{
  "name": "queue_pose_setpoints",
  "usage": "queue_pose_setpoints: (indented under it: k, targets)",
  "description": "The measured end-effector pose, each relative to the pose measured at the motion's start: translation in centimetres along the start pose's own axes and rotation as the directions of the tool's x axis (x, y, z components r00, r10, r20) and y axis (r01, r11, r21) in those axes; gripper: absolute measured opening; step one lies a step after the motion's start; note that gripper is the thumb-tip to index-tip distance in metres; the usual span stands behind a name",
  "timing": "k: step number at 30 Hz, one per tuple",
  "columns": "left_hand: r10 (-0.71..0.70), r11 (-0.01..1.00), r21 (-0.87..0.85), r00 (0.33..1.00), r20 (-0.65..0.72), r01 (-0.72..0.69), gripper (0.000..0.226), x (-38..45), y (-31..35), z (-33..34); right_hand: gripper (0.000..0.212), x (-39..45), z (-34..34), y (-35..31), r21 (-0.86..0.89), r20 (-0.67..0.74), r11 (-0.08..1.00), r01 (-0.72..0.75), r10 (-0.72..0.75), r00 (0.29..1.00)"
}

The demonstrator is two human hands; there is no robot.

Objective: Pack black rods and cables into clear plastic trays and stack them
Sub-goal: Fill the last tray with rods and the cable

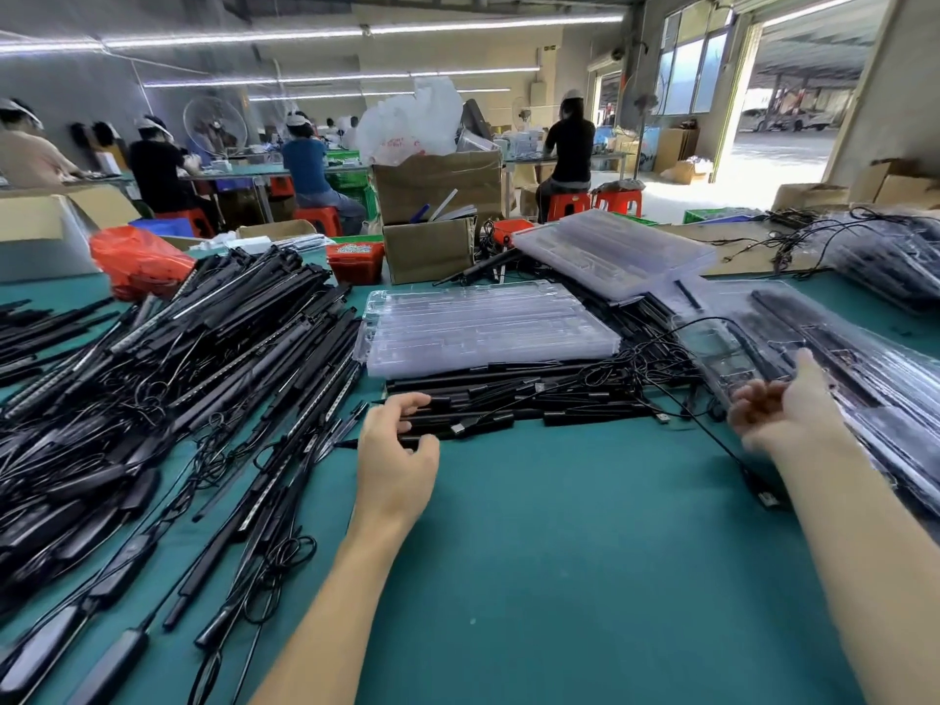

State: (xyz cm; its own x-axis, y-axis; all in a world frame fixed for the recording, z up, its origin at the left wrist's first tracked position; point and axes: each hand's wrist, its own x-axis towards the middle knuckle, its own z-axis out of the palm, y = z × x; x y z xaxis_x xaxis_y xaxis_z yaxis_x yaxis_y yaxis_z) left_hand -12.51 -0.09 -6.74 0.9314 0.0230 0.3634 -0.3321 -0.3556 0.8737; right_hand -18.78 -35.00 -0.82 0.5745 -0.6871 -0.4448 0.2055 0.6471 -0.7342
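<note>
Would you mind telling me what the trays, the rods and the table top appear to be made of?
Trays: thin clear moulded plastic, glossy; the ribs show and light glints off them. Rods: black, matt, probably plastic or coated metal; the look leaves it open. Table top: a teal covering, dull and even, perhaps felt or a rubber mat.

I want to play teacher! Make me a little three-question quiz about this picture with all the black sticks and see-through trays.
1. True or false: the left hand grips a black rod.
2. What colour is the table?
3. The stack of empty clear trays in the middle rests on: A) a cardboard box, B) black rods and cables, C) a stool.

Key: 1 true. 2 green. 3 B.
</note>
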Motion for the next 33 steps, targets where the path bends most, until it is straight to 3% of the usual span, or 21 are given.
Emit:
queue_pose_setpoints:
  k: [7, 13, 19, 22, 24, 29, 33]
  targets:
    - [-0.018, 1.0, -0.018, 0.999, -0.032, 0.018, 0.035, -0.2, -0.5, 0.1, 0.049, 0.6, 0.0, 1.4, 0.09, 0.235, 0.977, -0.195, 0.169, 0.957]
    - [-0.017, 1.0, -0.007, 0.999, -0.028, 0.017, 0.028, -0.3, -0.3, 0.0, 0.058, 1.2, -0.1, 3.3, -0.006, 0.321, 0.986, -0.168, 0.161, 0.933]
    - [0.021, 0.998, 0.057, 1.0, 0.005, -0.021, 0.023, -0.5, -0.2, 0.0, 0.062, 1.0, 0.6, 4.7, -0.295, 0.406, 0.954, 0.048, 0.08, 0.91]
    - [0.076, 0.986, 0.15, 0.997, 0.014, -0.077, 0.022, -0.5, -0.3, 0.0, 0.064, 0.6, 1.2, 5.0, -0.427, 0.445, 0.876, 0.226, -0.015, 0.895]
    - [0.102, 0.956, 0.273, 0.994, 0.025, -0.105, 0.018, -0.4, -0.5, 0.1, 0.052, 0.4, 1.7, 5.6, -0.49, 0.436, 0.801, 0.343, -0.115, 0.892]
    - [0.019, 0.809, 0.581, 0.992, 0.128, -0.091, 0.034, -0.1, -0.8, 0.4, 0.022, 0.8, 1.9, 7.6, -0.513, 0.446, 0.646, 0.565, -0.361, 0.819]
    - [0.029, 0.712, 0.692, 0.99, 0.137, -0.116, 0.031, 0.1, -0.6, 0.7, 0.022, 1.1, 1.6, 7.5, -0.469, 0.485, 0.619, 0.631, -0.417, 0.769]
